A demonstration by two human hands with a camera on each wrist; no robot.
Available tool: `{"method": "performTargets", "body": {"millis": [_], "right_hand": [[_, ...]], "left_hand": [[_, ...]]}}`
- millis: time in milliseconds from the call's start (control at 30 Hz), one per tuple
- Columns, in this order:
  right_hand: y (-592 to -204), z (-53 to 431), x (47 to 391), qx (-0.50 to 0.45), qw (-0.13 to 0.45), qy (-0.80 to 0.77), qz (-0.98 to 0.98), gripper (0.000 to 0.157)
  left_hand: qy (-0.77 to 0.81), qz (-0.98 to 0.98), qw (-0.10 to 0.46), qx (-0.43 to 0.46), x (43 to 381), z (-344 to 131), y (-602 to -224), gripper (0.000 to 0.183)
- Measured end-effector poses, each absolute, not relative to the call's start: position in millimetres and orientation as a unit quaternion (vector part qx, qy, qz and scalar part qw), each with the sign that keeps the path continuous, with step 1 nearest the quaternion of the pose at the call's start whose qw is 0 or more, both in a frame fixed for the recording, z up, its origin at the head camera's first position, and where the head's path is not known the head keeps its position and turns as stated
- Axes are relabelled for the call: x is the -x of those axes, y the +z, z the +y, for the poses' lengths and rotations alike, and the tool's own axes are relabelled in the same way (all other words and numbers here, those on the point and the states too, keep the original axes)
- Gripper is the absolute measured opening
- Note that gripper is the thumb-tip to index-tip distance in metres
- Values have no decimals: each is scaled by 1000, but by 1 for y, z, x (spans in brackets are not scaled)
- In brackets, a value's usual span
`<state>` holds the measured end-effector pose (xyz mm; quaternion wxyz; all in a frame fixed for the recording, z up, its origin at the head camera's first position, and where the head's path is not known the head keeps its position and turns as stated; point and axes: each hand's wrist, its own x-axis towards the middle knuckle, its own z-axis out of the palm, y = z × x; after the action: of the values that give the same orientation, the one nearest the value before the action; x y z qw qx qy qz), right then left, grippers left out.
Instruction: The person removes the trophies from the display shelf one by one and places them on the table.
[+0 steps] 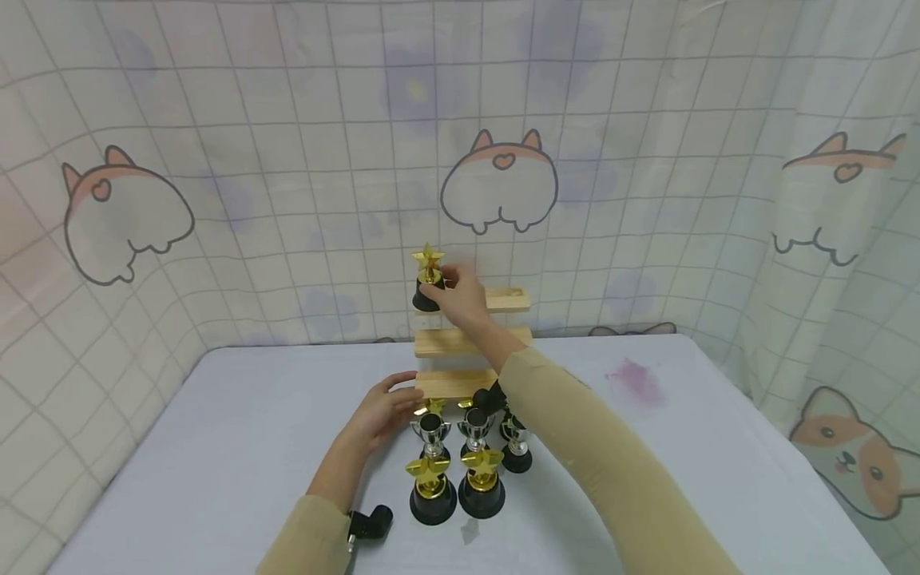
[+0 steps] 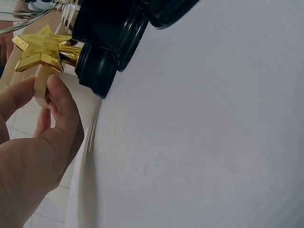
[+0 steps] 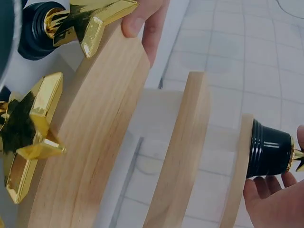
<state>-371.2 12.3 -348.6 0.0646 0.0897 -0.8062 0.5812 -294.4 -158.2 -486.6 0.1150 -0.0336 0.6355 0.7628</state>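
Observation:
A small star trophy, gold with a black base, is at the left end of the top step of a three-tier wooden rack. My right hand holds it by the base; in the right wrist view the base appears to touch the top board. My left hand pinches the left end of the lowest board between thumb and fingers, as the left wrist view shows. A gold star of another trophy partly covers that board there.
Before the rack stand two gold star trophies in front and silver cup trophies behind them. More gold stars show against the lowest board, partly hidden. The white table backs onto a patterned curtain. A pink stain marks the right side.

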Motion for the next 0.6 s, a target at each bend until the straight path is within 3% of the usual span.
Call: {"method": "performTargets", "body": {"millis": [600], "right_hand": [[-350,-4,375,-76,92,575,-810,51]], "left_hand": [[765,634,111,28,294,-158,-487,54]]}}
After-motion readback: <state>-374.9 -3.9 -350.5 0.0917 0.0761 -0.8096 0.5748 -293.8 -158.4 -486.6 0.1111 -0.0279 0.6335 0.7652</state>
